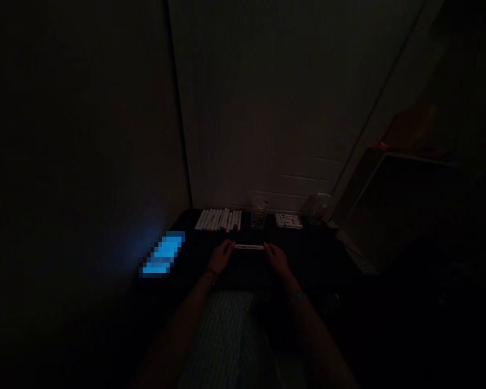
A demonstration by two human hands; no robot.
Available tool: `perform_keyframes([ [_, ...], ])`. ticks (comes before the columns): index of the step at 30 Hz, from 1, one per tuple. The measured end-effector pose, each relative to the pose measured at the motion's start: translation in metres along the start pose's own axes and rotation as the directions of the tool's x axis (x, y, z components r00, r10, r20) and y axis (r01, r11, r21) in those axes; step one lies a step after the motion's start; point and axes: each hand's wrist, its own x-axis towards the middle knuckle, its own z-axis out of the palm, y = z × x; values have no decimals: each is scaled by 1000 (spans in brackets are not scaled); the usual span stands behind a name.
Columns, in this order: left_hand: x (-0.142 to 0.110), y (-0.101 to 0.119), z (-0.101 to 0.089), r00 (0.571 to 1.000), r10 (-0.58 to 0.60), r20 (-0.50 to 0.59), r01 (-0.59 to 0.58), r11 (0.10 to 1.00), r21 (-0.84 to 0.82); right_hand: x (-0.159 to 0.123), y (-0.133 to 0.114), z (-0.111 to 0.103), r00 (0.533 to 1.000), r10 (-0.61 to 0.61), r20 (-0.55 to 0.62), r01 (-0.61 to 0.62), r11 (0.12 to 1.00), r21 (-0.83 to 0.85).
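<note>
On a dark table [311, 256], the left hand [222, 255] and right hand [278, 259] pinch opposite ends of a white pen [249, 247], nearer than the pen row [216, 220] and to its right; the row looks laid out, this pen not yet among it

No legible text, the print on the white pen [249, 247] and flat white pack [289, 220] too dim

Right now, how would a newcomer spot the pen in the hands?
Find the dark table in front of the wall. Near its middle, the left hand and right hand hold one white pen by its ends. It runs crosswise between them, whereas the row of similar pens behind sits side by side, untouched.
</note>
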Motion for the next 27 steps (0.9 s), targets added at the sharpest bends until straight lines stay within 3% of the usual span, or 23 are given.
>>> perform_keyframes([
  [27, 0, -8, 4, 999, 30, -25, -28, 997, 72, -1, -5, -2, 1000, -6, 12, 6, 1000, 1],
])
